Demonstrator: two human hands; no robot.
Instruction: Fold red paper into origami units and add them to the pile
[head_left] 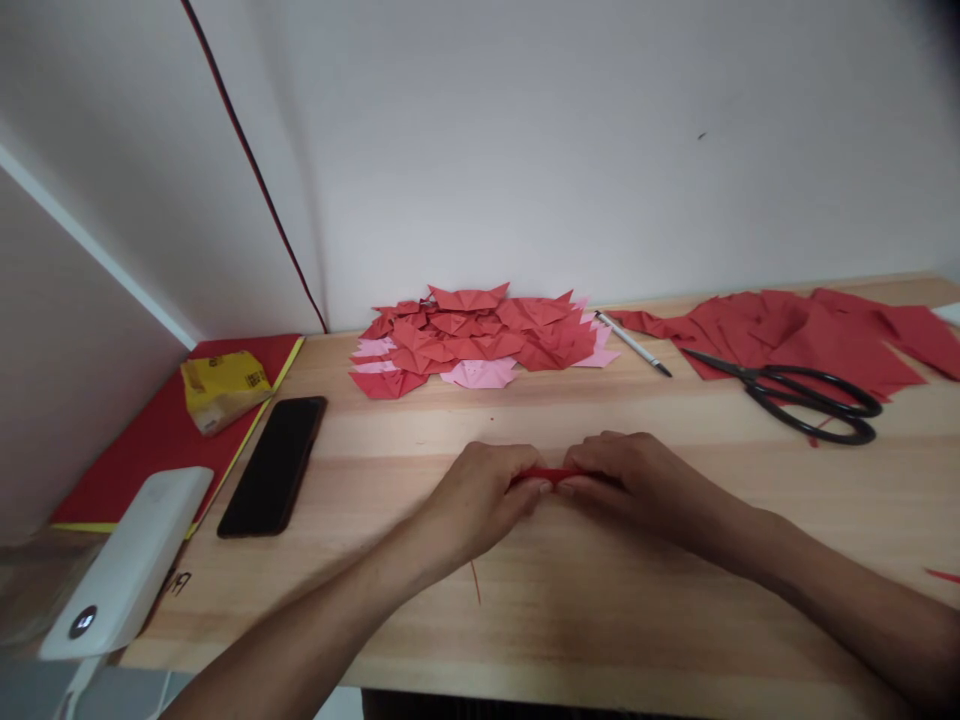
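Near the middle of the wooden table, a small piece of red paper (553,476) is pinched between my two hands, most of it hidden by my fingers. My left hand (499,492) is closed on its left end. On its right end my right hand (616,474) is closed too, its fingertips almost meeting those of my left hand. Behind my hands, against the wall, lies a pile of folded red and pink paper pieces (480,335). A thin red strip (475,582) lies below my left hand.
Black-handled scissors (810,395) rest partly on red paper sheets (795,335) at the right. A pen (634,345) lies beside the pile. To the left are a black phone (274,467), a white power bank (131,560), a yellow packet (225,387) and a red folder (135,430).
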